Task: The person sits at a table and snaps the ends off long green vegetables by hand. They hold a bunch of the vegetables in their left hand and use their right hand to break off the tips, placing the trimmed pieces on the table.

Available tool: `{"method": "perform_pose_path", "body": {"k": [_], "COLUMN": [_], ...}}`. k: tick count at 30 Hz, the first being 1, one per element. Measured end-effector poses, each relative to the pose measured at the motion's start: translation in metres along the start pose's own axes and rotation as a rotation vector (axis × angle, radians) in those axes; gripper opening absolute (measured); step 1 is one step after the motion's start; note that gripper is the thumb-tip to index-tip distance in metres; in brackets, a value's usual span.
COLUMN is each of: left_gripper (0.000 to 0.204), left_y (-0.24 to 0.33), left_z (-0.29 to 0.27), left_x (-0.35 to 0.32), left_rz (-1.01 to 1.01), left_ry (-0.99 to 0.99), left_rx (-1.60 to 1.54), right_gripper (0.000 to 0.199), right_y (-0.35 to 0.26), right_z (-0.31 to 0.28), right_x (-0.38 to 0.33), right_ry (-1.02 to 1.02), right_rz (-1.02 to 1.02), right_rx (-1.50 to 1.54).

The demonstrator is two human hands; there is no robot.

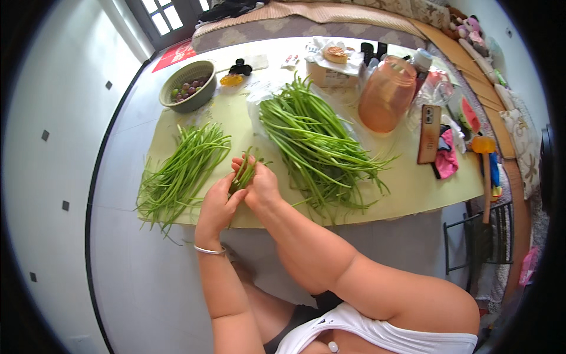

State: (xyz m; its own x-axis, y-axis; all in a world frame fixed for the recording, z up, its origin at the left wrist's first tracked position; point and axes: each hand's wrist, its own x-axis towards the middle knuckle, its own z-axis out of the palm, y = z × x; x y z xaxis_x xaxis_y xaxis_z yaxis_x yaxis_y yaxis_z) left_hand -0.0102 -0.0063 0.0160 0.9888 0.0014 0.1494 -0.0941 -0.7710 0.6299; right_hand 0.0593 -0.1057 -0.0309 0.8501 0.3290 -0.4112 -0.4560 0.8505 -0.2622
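Two stem piles, one basket, one phone.

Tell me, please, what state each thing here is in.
Left hand: closed on the stems.
Right hand: closed on the stems.
Stems: small bunch, held upright.
Left pile: loose on the table.
Right pile: loose, larger.
Basket: holds round fruit.
Phone: lying flat.

Matt green stalks; glossy metal bangle; translucent plastic jug.

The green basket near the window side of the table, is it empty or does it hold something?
Not empty. The green basket holds small round fruits, reddish and green, at its bottom.
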Motion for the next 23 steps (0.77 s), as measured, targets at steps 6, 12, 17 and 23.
{"method": "perform_pose_path", "body": {"k": [6,12,17,23], "left_gripper": [0.021,0.025,0.046,0.052], "left_y": [-0.024,-0.030,-0.022,-0.009], "left_z": [0.035,0.051,0.052,0.053], "left_x": [0.015,0.017,0.014,0.019], "left_rz": [-0.085,-0.134,-0.148,-0.149], "left_ry": [0.164,0.293,0.455,0.432], "left_rx": [0.313,0.494,0.543,0.499], "right_gripper": [0.036,0.042,0.046,0.099], "right_y": [0.006,-0.071,-0.236,-0.380], "right_z": [0.005,0.043,0.000,-0.118], "right_x": [-0.031,-0.140,-0.152,-0.107], "right_ry": [0.016,-0.536,-0.028,0.871], "right_rz": [-0.207,-0.501,-1.743,-1.461], "right_rx": [-0.524,-0.670,-1.541,-2.041]}}
